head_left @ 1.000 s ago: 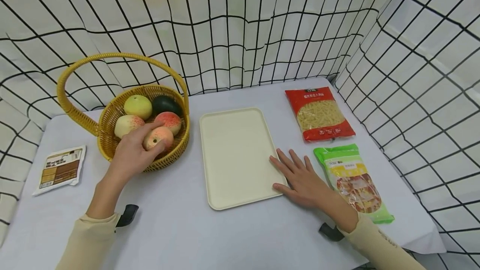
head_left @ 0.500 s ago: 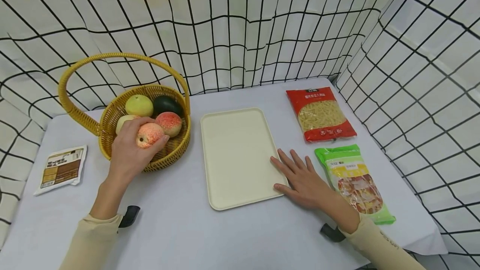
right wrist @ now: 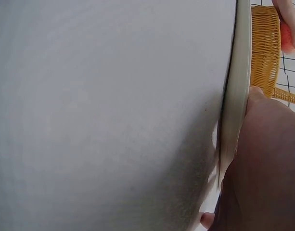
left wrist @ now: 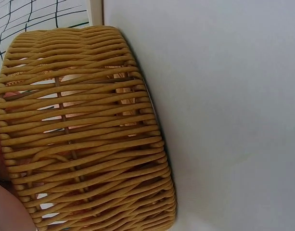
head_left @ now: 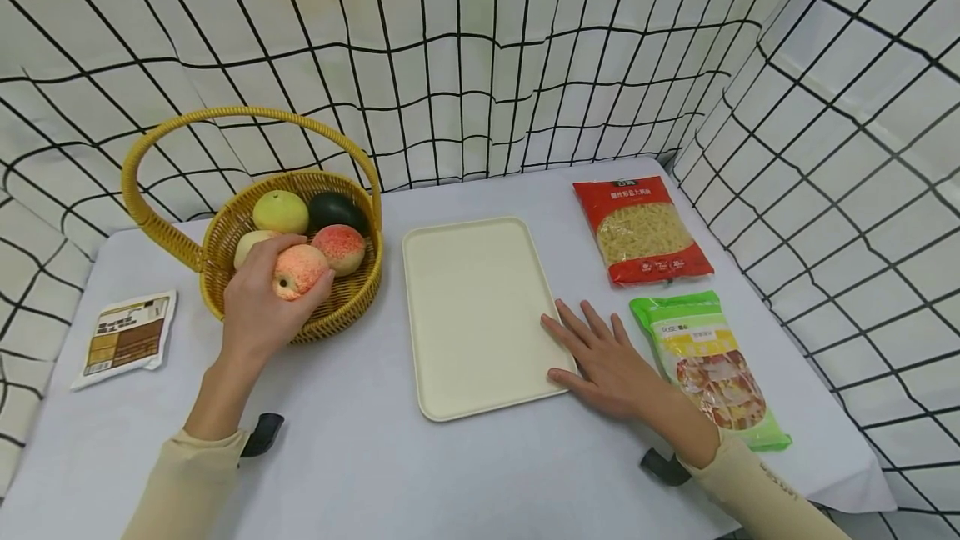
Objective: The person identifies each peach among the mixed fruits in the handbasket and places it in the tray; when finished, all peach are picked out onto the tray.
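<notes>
My left hand (head_left: pixel 261 300) grips a pink-orange peach (head_left: pixel 301 271) between thumb and fingers, over the front of a yellow wicker basket (head_left: pixel 358 307). Around it in the basket lie a redder peach (head_left: pixel 341 249), a pale peach (head_left: pixel 251 247) partly hidden by the hand, a yellow-green round fruit (head_left: pixel 281 212) and a dark green oval fruit (head_left: pixel 337 213). The left wrist view is mostly the basket's woven side (left wrist: pixel 89 130). With fingers spread, my right hand (head_left: pixel 603 365) rests at the right edge of a cream rectangular tray (head_left: pixel 480 315); the right wrist view shows it against the tray's rim (right wrist: pixel 238 72).
On the right lie a red pasta bag (head_left: pixel 643 228) and a green-yellow food packet (head_left: pixel 708 365). A brown-and-white packet (head_left: pixel 126 338) lies left of the basket. The basket's tall handle (head_left: pixel 247 112) arches above the fruit. A black grid net (head_left: pixel 457 65) over white cloth borders the table.
My left hand has lifted the peach slightly and turned it, so its stem hollow now faces left, then stays nearly still. The right hand keeps its place at the tray.
</notes>
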`<action>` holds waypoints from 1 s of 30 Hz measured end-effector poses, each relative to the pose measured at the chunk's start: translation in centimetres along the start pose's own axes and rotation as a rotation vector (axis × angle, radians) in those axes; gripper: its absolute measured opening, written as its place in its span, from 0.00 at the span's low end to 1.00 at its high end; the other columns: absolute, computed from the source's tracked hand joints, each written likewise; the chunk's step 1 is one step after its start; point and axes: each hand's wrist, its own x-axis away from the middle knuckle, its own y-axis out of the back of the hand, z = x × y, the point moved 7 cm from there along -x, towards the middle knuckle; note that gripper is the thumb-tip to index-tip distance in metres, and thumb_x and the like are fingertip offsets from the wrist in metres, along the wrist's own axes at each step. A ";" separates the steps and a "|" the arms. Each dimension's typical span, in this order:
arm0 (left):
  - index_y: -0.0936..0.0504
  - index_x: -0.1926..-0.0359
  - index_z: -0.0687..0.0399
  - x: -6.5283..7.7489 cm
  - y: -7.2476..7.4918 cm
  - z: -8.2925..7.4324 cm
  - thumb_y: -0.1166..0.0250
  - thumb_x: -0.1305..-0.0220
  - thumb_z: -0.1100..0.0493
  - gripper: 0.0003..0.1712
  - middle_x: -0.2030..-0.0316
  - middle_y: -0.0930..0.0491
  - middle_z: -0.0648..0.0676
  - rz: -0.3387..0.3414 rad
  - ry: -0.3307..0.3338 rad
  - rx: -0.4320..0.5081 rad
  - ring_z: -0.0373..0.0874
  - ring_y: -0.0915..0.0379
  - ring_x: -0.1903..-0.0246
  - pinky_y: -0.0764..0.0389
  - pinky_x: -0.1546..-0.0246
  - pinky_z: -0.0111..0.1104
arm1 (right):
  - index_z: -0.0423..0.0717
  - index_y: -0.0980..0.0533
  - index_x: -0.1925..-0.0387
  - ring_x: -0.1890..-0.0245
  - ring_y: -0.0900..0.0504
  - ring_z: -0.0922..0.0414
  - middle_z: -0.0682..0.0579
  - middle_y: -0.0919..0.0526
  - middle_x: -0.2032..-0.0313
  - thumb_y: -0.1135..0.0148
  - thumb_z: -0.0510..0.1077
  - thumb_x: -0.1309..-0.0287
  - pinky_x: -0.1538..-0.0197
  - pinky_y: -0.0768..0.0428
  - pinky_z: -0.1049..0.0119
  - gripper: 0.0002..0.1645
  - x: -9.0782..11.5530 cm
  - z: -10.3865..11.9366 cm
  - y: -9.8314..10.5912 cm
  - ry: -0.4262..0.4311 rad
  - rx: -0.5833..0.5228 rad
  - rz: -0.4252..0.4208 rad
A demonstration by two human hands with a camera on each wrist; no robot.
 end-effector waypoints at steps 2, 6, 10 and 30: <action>0.22 0.37 0.59 0.0 0.0 -0.2 0.22 0.44 0.58 0.34 0.45 0.18 0.64 -0.010 -0.015 0.000 0.58 0.23 0.48 0.28 0.51 0.45 | 0.70 0.51 0.14 0.12 0.56 0.40 0.57 0.56 0.12 0.47 0.72 0.28 0.20 0.53 0.24 0.49 0.0 0.0 0.0 0.000 0.002 0.000; 0.22 0.37 0.59 -0.1 0.0 -1.1 0.22 0.44 0.58 0.34 0.45 0.18 0.63 -0.017 -0.057 -0.005 0.56 0.23 0.49 0.29 0.51 0.37 | 0.70 0.51 0.14 0.12 0.56 0.40 0.57 0.56 0.12 0.47 0.72 0.28 0.20 0.53 0.24 0.49 0.0 -0.1 0.0 0.000 0.003 0.001; 0.22 0.38 0.59 -0.2 -0.1 -2.0 0.22 0.44 0.56 0.34 0.46 0.18 0.62 -0.009 -0.102 -0.010 0.55 0.24 0.50 0.31 0.52 0.28 | 0.70 0.51 0.14 0.13 0.56 0.39 0.56 0.56 0.12 0.47 0.72 0.28 0.20 0.53 0.24 0.49 0.1 -0.1 0.0 0.000 0.009 -0.002; 0.20 0.39 0.60 -0.9 -2.1 -5.5 0.21 0.45 0.58 0.32 0.44 0.17 0.60 0.043 -0.243 0.041 0.54 0.22 0.44 0.31 0.42 0.22 | 0.70 0.52 0.14 0.12 0.56 0.40 0.56 0.55 0.13 0.46 0.72 0.28 0.20 0.53 0.24 0.49 0.0 -0.1 0.0 0.005 -0.005 -0.002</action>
